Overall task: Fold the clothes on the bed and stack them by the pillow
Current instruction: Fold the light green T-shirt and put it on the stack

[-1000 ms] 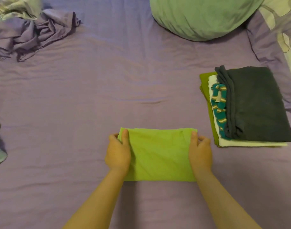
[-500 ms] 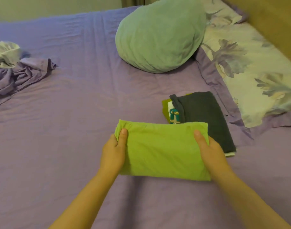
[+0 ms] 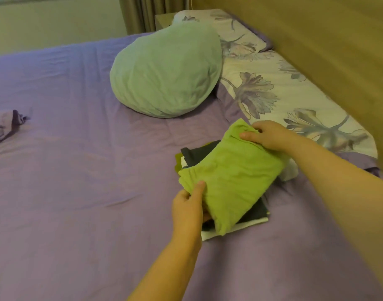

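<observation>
Two hands hold a folded lime-green cotton garment (image 3: 227, 181) just above the stack of folded clothes (image 3: 254, 216) on the purple bedsheet (image 3: 77, 192), beside the floral pillow (image 3: 284, 94) and near the round pale-green cushion (image 3: 166, 72). The left hand (image 3: 187, 208) pinches the near-left corner, thumb on top and fingers tucked beneath; the right hand (image 3: 267, 135) grips the far-right corner with curled fingers. The garment's long axis runs diagonally between them, skewed against the dark grey top layer (image 3: 197, 154) below. Setting it down squarely probably calls for turning it to match the stack, the left hand being nearer the exposed front edge.
</observation>
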